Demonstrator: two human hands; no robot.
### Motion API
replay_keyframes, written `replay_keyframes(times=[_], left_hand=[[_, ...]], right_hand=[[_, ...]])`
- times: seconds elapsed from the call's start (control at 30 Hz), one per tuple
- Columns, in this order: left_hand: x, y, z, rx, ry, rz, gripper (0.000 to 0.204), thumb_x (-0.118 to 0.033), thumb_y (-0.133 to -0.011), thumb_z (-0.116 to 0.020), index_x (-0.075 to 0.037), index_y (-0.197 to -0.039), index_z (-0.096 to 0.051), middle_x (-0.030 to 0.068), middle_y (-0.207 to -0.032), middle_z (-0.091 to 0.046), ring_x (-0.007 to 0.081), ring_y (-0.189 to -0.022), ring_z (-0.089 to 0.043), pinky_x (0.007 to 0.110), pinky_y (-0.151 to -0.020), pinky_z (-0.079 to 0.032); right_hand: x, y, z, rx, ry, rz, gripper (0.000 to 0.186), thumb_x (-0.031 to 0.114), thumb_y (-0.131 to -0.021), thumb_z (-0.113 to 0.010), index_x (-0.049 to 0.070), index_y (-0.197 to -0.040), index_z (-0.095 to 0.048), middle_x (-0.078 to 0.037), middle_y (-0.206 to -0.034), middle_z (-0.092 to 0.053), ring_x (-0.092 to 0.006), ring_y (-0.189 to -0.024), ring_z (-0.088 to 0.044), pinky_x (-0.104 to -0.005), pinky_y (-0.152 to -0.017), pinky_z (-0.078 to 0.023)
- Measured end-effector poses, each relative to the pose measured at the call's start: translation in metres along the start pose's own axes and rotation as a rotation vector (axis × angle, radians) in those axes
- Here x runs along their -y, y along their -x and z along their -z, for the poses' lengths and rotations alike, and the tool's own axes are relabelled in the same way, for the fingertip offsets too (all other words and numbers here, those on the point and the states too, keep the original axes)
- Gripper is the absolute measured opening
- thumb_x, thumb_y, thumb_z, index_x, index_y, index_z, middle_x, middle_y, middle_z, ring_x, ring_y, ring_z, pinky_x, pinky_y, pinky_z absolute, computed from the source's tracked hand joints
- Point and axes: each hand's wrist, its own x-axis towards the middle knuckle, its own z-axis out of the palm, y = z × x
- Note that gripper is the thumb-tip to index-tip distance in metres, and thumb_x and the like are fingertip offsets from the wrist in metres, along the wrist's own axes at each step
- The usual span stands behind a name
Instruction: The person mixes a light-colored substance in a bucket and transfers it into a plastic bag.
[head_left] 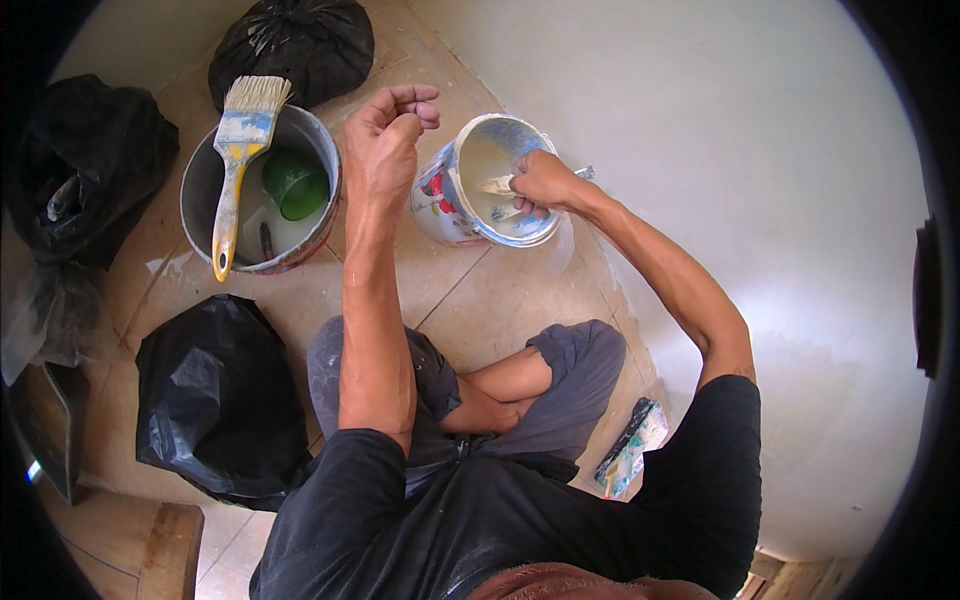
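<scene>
My right hand [548,183] is closed at the mouth of a white plastic bucket [440,206]. It grips a paint-smeared tool [494,185], whose pale end points into the bucket; its exact kind is hard to make out. Whitish liquid lies inside, and blue and white smears coat the rim. Just left of this bucket, my left hand [384,135] is raised with loosely curled fingers, and nothing shows in them. Across the rim of a larger bucket [190,185], farther left, rests a wide paintbrush [240,150] with a yellow-and-white handle. A green container [296,185] sits inside that bucket.
Black plastic bags [220,400] lie along the left, with another [292,45] behind the larger bucket. A pale wall [780,200] rises close on my right. By my right knee is a paint-stained object [632,447]. My crossed legs [580,370] rest on the tiled floor [465,285].
</scene>
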Motion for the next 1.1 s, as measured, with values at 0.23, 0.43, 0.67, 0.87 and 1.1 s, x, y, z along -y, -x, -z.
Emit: replay_keyframes(times=[0.23, 0.43, 0.67, 0.87, 1.1], left_hand=[[-0.002, 0.0, -0.001, 0.021, -0.021, 0.013, 0.036, 0.002, -0.078, -0.045, 0.008, -0.107, -0.066, 0.0069, -0.088, -0.065, 0.0137, -0.082, -0.062, 0.026, -0.083, -0.049], [-0.006, 0.001, -0.001, 0.035, -0.06, 0.018, 0.04, 0.003, -0.076, -0.043, 0.007, -0.11, -0.064, 0.0067, -0.091, -0.065, 0.0149, -0.085, -0.062, 0.028, -0.087, -0.049], [-0.005, 0.002, 0.001, 0.055, -0.06, -0.002, 0.043, 0.004, -0.074, -0.043, 0.008, -0.111, -0.063, 0.0066, -0.091, -0.064, 0.0145, -0.085, -0.061, 0.027, -0.085, -0.048], [-0.006, 0.001, 0.001, 0.048, -0.063, 0.015, 0.044, 0.005, -0.073, -0.041, 0.008, -0.112, -0.063, 0.0066, -0.091, -0.064, 0.0145, -0.085, -0.061, 0.026, -0.085, -0.048], [-0.005, 0.0, -0.001, 0.049, -0.038, 0.013, 0.045, 0.005, -0.073, -0.041, 0.008, -0.111, -0.064, 0.0067, -0.09, -0.064, 0.0151, -0.085, -0.061, 0.028, -0.086, -0.049]], right_hand=[[-0.011, -0.028, 0.004, -0.048, 0.49, 0.233, 0.031, 0.017, -0.077, -0.055, -0.01, -0.077, -0.068, -0.031, -0.082, -0.066, -0.0402, -0.075, -0.068, -0.0466, -0.074, -0.053], [0.001, -0.013, 0.001, -0.127, 0.43, 0.281, 0.027, 0.016, -0.078, -0.057, -0.006, -0.082, -0.07, -0.031, -0.093, -0.067, -0.0446, -0.091, -0.066, -0.049, -0.083, -0.051], [0.0, -0.005, -0.01, -0.314, 0.577, 0.422, 0.025, 0.017, -0.079, -0.057, -0.004, -0.079, -0.071, -0.029, -0.083, -0.067, -0.0442, -0.081, -0.067, -0.0508, -0.075, -0.054], [0.012, 0.006, -0.012, -0.344, 0.562, 0.304, 0.033, 0.025, -0.083, -0.055, -0.004, -0.08, -0.071, -0.028, -0.084, -0.067, -0.0454, -0.082, -0.067, -0.0519, -0.076, -0.053], [-0.013, -0.034, 0.0, -0.131, 0.314, 0.166, 0.04, 0.029, -0.087, -0.054, -0.007, -0.093, -0.071, -0.03, -0.091, -0.069, -0.044, -0.091, -0.067, -0.0519, -0.081, -0.051]])
